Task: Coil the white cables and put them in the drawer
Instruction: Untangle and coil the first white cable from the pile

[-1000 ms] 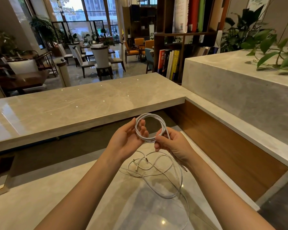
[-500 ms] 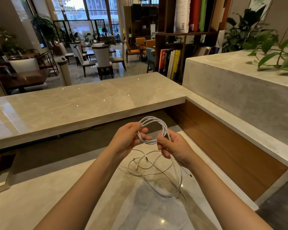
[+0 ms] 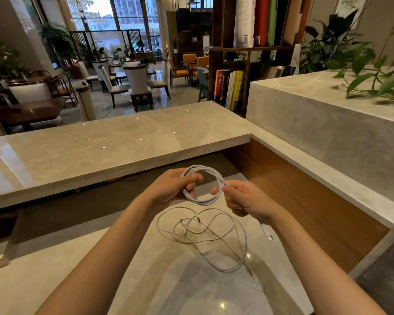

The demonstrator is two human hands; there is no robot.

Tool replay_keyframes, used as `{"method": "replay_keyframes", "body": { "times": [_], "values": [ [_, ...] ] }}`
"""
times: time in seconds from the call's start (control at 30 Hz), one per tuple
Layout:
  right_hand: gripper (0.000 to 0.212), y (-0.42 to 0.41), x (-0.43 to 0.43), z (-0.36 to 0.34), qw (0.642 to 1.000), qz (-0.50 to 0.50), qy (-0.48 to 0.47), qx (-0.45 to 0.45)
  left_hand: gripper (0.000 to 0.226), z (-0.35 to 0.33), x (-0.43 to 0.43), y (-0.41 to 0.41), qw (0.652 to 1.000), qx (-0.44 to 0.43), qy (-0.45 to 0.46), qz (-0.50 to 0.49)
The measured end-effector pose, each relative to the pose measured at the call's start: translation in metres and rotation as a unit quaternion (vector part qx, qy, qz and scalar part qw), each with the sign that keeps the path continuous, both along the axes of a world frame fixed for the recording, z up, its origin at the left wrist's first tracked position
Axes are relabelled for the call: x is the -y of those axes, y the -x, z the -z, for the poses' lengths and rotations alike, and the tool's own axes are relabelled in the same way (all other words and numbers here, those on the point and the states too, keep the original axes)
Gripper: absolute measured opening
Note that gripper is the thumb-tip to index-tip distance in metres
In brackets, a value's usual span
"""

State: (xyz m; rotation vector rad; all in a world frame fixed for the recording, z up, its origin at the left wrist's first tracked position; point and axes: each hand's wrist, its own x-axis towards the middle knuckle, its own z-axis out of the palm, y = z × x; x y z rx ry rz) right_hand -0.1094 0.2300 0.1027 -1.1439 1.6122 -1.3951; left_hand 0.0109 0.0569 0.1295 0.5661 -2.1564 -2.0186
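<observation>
Left hand & right hand gripping white cable coil, loose cables on counter

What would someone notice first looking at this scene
First, the two hands at centre: the left hand and right hand hold a small white cable coil between them above the marble desk. Just below lies a loose tangle of white cable on the desk. Behind, a bookshelf shows colourful spines.
</observation>
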Motion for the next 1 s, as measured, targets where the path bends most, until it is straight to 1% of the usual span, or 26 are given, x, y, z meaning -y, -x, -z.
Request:
{"method": "replay_keyframes", "body": {
  "times": [0.07, 0.13, 0.23, 0.27, 0.3, 0.33, 0.37, 0.4, 0.43, 0.47, 0.5, 0.53, 0.57, 0.6, 0.63, 0.67, 0.7, 0.77, 0.8, 0.83, 0.87, 0.93, 1.0],
  "values": [
    [0.027, 0.010, -0.007, -0.008, 0.998, 0.027, -0.022, -0.061, 0.016, 0.002, 0.001, 0.001, 0.997, -0.018, -0.072, -0.022],
    [0.025, 0.018, -0.014, -0.015, 0.991, 0.059, -0.038, -0.112, 0.017, 0.005, -0.002, 0.001, 0.987, -0.034, -0.156, -0.035],
    [0.021, 0.020, -0.017, -0.014, 0.976, 0.078, -0.059, -0.196, 0.018, 0.006, -0.007, 0.003, 0.954, -0.085, -0.285, -0.047],
    [0.020, 0.019, -0.016, -0.010, 0.966, 0.074, -0.073, -0.235, 0.020, 0.005, -0.007, 0.005, 0.938, -0.101, -0.329, -0.038],
    [0.019, 0.018, -0.015, -0.005, 0.950, 0.071, -0.098, -0.288, 0.024, 0.005, -0.008, 0.006, 0.920, -0.114, -0.374, -0.025],
    [0.021, 0.017, -0.014, 0.000, 0.926, 0.074, -0.126, -0.348, 0.029, 0.005, -0.009, 0.008, 0.905, -0.121, -0.408, -0.015],
    [0.023, 0.015, -0.011, 0.004, 0.903, 0.087, -0.147, -0.393, 0.032, 0.007, -0.011, 0.009, 0.895, -0.125, -0.427, -0.011],
    [0.025, 0.011, -0.008, 0.006, 0.892, 0.109, -0.158, -0.409, 0.032, 0.009, -0.015, 0.011, 0.893, -0.127, -0.431, -0.012],
    [0.025, 0.007, -0.004, 0.006, 0.893, 0.131, -0.161, -0.400, 0.030, 0.012, -0.019, 0.013, 0.896, -0.133, -0.423, -0.019],
    [0.025, 0.004, -0.001, 0.006, 0.909, 0.152, -0.152, -0.357, 0.028, 0.015, -0.024, 0.015, 0.900, -0.141, -0.411, -0.033],
    [0.024, 0.000, 0.002, 0.004, 0.936, 0.171, -0.133, -0.278, 0.027, 0.018, -0.028, 0.018, 0.902, -0.151, -0.402, -0.045],
    [0.022, -0.003, 0.004, 0.002, 0.961, 0.179, -0.109, -0.179, 0.026, 0.020, -0.032, 0.021, 0.901, -0.163, -0.397, -0.058],
    [0.019, -0.007, 0.005, -0.003, 0.978, 0.173, -0.084, -0.083, 0.026, 0.023, -0.035, 0.023, 0.900, -0.173, -0.394, -0.068],
    [0.017, -0.010, 0.005, -0.007, 0.985, 0.157, -0.063, -0.013, 0.025, 0.025, -0.036, 0.025, 0.902, -0.179, -0.386, -0.076],
    [0.016, -0.010, 0.003, -0.009, 0.989, 0.137, -0.050, 0.033, 0.025, 0.026, -0.038, 0.027, 0.909, -0.184, -0.366, -0.080],
    [0.019, -0.011, 0.002, -0.011, 0.990, 0.117, -0.040, 0.069, 0.025, 0.027, -0.039, 0.027, 0.922, -0.187, -0.328, -0.083],
    [0.024, -0.010, 0.001, -0.011, 0.989, 0.103, -0.032, 0.100, 0.025, 0.028, -0.039, 0.027, 0.941, -0.188, -0.267, -0.088],
    [0.028, -0.010, 0.003, -0.009, 0.984, 0.106, -0.025, 0.138, 0.026, 0.028, -0.041, 0.026, 0.974, -0.174, -0.101, -0.106],
    [0.026, -0.012, 0.006, -0.006, 0.982, 0.128, -0.023, 0.134, 0.025, 0.027, -0.043, 0.026, 0.979, -0.165, -0.021, -0.119],
    [0.023, -0.015, 0.009, -0.005, 0.980, 0.163, -0.020, 0.111, 0.025, 0.026, -0.047, 0.026, 0.977, -0.156, 0.044, -0.137],
    [0.021, -0.019, 0.013, -0.003, 0.975, 0.206, -0.014, 0.085, 0.023, 0.026, -0.051, 0.027, 0.972, -0.146, 0.093, -0.160],
    [0.017, -0.024, 0.018, -0.001, 0.958, 0.280, 0.007, 0.053, 0.019, 0.030, -0.055, 0.031, 0.955, -0.126, 0.168, -0.210],
    [0.014, -0.026, 0.020, -0.001, 0.952, 0.301, 0.042, 0.039, 0.017, 0.035, -0.054, 0.033, 0.939, -0.097, 0.227, -0.241]
  ]
}}
